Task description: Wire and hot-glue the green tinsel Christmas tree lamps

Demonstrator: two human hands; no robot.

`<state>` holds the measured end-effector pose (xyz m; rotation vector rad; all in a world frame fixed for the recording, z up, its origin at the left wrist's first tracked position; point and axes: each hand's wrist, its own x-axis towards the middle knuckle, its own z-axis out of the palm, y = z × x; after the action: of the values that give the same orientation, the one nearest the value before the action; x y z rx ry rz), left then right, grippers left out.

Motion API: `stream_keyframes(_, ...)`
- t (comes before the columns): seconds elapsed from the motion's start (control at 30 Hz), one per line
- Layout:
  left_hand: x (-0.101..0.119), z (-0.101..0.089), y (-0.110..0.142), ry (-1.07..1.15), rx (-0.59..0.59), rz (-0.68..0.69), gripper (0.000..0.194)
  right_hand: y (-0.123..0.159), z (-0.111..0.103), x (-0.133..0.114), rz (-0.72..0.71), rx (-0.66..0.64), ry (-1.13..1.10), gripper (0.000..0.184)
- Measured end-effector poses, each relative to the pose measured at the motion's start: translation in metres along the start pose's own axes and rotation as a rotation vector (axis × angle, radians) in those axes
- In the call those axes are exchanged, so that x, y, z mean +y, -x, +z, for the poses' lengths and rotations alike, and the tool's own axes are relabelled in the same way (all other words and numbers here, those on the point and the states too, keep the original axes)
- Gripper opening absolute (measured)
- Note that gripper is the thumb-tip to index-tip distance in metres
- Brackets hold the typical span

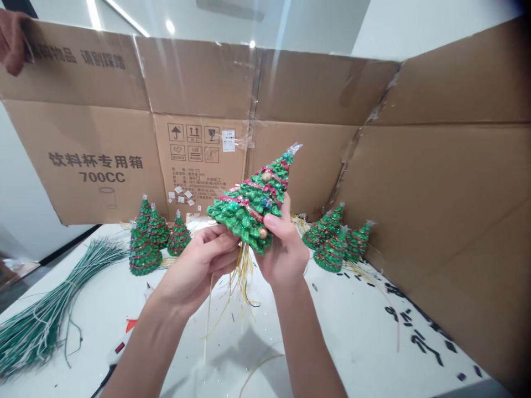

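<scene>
A small green Christmas tree point(253, 204) with red garland, gold balls and a clear tip is held up, tilted to the right. My left hand point(207, 262) grips its lower left edge, the fingers curled beneath the base. On the other side, my right hand point(287, 246) holds the tree with the thumb against its front and the fingers behind. Yellow strands point(241, 276) hang down from under the base between both hands. What the fingertips touch below the base is hidden.
Several small trees stand at the left point(143, 249) and right point(332, 251). A bundle of green wires point(50, 309) lies left, near a partly hidden tool with a cord point(108, 376). Cardboard walls point(307, 160) enclose the white table point(365, 354). Black scraps point(418, 340) lie right. Another person's hand point(11, 41) touches the cardboard.
</scene>
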<state>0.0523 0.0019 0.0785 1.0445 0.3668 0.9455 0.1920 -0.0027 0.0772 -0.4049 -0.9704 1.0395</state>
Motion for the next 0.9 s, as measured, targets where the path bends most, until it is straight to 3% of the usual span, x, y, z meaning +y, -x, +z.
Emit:
stream_keyframes(0.2,-0.005,0.005,-0.003,0.033,0.069,-0.004,0.058,-0.001,-0.001,-0.003,0.019,0.032,0.054,0.079)
stream_keyframes(0.37,-0.007,0.010,-0.003,0.161,0.105,-0.014,0.058,-0.001,-0.003,0.002,-0.011,-0.019,0.018,0.068)
stream_keyframes(0.63,-0.005,0.006,-0.001,0.219,0.081,-0.040,0.056,0.001,0.007,0.010,-0.005,0.050,0.018,0.071)
stream_keyframes(0.9,-0.002,0.005,0.000,0.230,0.101,-0.059,0.053,-0.001,0.002,0.021,-0.019,0.006,-0.002,0.070)
